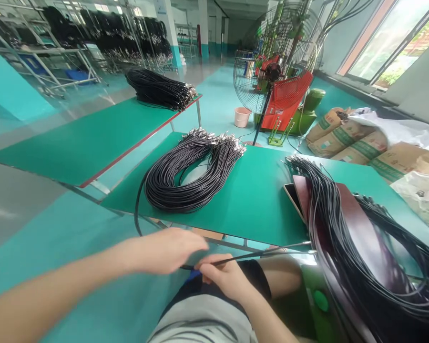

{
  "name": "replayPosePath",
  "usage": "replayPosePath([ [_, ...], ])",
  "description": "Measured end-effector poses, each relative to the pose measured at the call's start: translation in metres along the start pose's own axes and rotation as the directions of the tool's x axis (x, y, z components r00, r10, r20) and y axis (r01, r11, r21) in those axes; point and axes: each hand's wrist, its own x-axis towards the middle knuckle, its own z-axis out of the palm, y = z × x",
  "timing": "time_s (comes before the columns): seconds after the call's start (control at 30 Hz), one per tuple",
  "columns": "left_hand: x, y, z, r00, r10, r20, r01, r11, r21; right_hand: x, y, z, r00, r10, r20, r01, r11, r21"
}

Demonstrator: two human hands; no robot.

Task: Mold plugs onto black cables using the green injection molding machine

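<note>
My right hand (224,278) grips a thin black cable (250,256) with a metal end, which runs out to the right over my lap. My left hand (168,250) sits just beyond it, fingers curled close to the cable's near end, and whether they hold it is hidden. A large looped bundle of black cables (186,181) lies on the green-topped table (257,209) ahead of my hands. To the right, another bundle of black cables (364,247) hangs over a dark red board (357,224).
A flat dark device (291,200) lies beside the red board. Another green table (86,138) holds a further cable bundle (160,89). Farther off stand a caged floor fan (275,81), a pink bucket (242,116), stacked paper sacks (346,136) and metal racks (107,43) hung with cables.
</note>
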Motion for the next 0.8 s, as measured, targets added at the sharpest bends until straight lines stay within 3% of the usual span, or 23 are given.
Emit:
replayPosePath([
  [0.03,0.029,0.009,0.006,0.999,0.047,-0.011,-0.047,0.998,-0.035,-0.001,0.004,0.001,1.0,0.009,0.0,-0.009,1.0,-0.013],
  [0.07,0.059,0.014,0.014,0.997,0.012,-0.076,-0.014,1.0,-0.028,-0.002,0.008,0.002,1.0,0.013,-0.007,-0.013,1.0,-0.024],
  [0.13,0.117,0.009,0.028,0.959,-0.196,-0.205,0.198,0.98,-0.009,-0.006,0.014,0.001,0.999,0.005,-0.047,-0.006,0.999,-0.035],
  [0.2,0.161,-0.007,0.038,0.878,-0.417,-0.236,0.419,0.907,-0.044,-0.01,0.017,-0.003,0.996,-0.016,-0.088,0.013,0.999,-0.032],
  [0.27,0.187,-0.025,0.045,0.795,-0.528,-0.298,0.536,0.842,-0.062,-0.014,0.018,-0.006,0.992,-0.035,-0.123,0.031,0.999,-0.038],
  [0.33,0.196,-0.037,0.049,0.753,-0.564,-0.339,0.579,0.813,-0.066,-0.017,0.018,-0.009,0.988,-0.051,-0.147,0.044,0.998,-0.049],
  [0.47,0.186,-0.033,0.05,0.735,-0.555,-0.39,0.603,0.797,0.003,-0.017,0.012,-0.014,0.987,-0.056,-0.151,0.048,0.997,-0.054],
  [0.53,0.167,-0.023,0.05,0.78,-0.487,-0.392,0.56,0.823,0.091,-0.016,0.009,-0.02,0.987,-0.067,-0.148,0.056,0.996,-0.076],
  [0.6,0.138,-0.012,0.049,0.87,-0.388,-0.305,0.453,0.874,0.179,-0.015,0.009,-0.026,0.985,-0.088,-0.149,0.074,0.992,-0.097],
  [0.67,0.099,-0.005,0.05,0.938,-0.317,-0.138,0.341,0.914,0.221,-0.014,0.011,-0.032,0.983,-0.1,-0.152,0.085,0.991,-0.103],
  [0.73,0.058,-0.001,0.05,0.944,-0.329,-0.012,0.323,0.921,0.216,-0.012,0.014,-0.035,0.984,-0.101,-0.144,0.085,0.99,-0.114],
  [0.8,0.024,0.002,0.048,0.934,-0.357,-0.03,0.357,0.921,0.157,-0.009,0.013,-0.034,0.988,-0.11,-0.112,0.094,0.985,-0.142],
])
